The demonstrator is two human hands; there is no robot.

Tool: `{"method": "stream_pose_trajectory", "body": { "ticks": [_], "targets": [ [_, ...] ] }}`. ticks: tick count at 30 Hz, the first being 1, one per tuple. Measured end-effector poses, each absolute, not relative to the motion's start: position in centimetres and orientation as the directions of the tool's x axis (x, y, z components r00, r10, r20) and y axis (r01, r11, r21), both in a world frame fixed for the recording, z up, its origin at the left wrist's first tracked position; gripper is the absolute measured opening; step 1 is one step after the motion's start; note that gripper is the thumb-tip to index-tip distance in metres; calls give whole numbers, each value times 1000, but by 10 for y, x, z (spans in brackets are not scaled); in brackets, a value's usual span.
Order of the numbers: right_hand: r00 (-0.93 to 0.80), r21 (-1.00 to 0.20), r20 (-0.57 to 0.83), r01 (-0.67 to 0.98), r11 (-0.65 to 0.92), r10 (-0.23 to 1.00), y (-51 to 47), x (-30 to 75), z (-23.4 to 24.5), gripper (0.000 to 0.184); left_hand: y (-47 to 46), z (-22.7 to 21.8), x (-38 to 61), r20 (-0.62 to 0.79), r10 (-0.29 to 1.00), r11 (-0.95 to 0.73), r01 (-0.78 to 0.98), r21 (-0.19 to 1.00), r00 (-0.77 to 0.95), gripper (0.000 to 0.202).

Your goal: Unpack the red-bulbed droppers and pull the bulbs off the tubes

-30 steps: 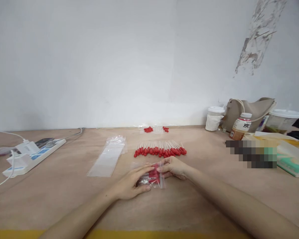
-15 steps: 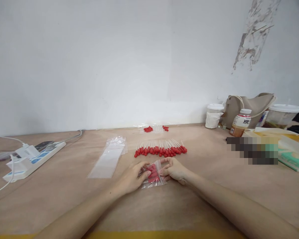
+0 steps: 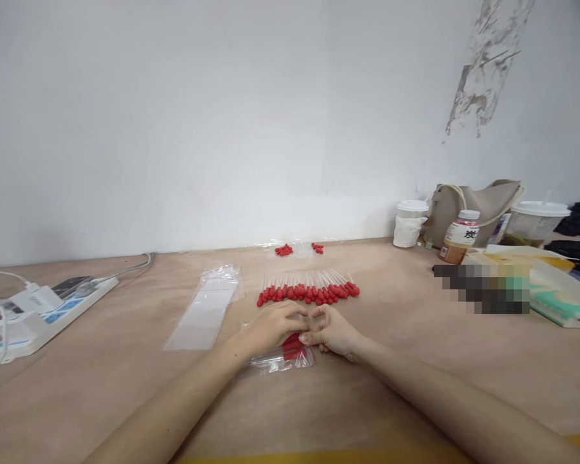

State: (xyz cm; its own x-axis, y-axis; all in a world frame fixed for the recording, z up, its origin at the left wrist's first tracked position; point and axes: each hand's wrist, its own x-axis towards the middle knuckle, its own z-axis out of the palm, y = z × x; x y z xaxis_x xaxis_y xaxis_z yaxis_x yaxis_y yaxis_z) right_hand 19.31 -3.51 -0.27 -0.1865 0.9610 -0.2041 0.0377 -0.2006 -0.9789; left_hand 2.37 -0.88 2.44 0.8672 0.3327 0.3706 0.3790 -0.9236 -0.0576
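A small clear zip bag (image 3: 284, 355) with red-tipped sticks inside lies on the tan table (image 3: 101, 380) in front of me. My left hand (image 3: 270, 327) and my right hand (image 3: 332, 332) meet over its top edge, fingers pinched together on the bag. Just beyond the hands a row of several loose red-tipped sticks (image 3: 308, 291) lies side by side. To the left of them rests a stack of empty clear bags (image 3: 205, 308). Near the wall sit filled small bags with red tips (image 3: 296, 249).
A white power strip (image 3: 43, 314) with plugs and cables lies at the left. At the right stand a white cup (image 3: 408, 223), a beige bag (image 3: 473, 205), a bottle (image 3: 459, 236), a lidded tub (image 3: 536, 222) and boxes (image 3: 555, 293).
Both hands have closed in over the bag's top edge and now touch each other. The bag lies flatter and lower under them. The camera shifted slightly right.
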Motion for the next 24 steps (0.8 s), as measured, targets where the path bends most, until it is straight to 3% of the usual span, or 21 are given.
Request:
{"method": "stream_pose_trajectory", "body": {
  "ticks": [4,9,24],
  "targets": [
    [-211,-983,-184,56,-176,960,-35,195,-4,52,-4,16,23,438,261,-940,330,-90,861,19],
    [-233,-982,-188,31,-185,954,-34,199,-4,40,-8,15,22,464,289,-920,377,-109,838,24],
    [-227,-970,-212,163,-178,950,-37,197,1,48,-16,20,22,408,371,-881,455,-128,834,29]
  ]
}}
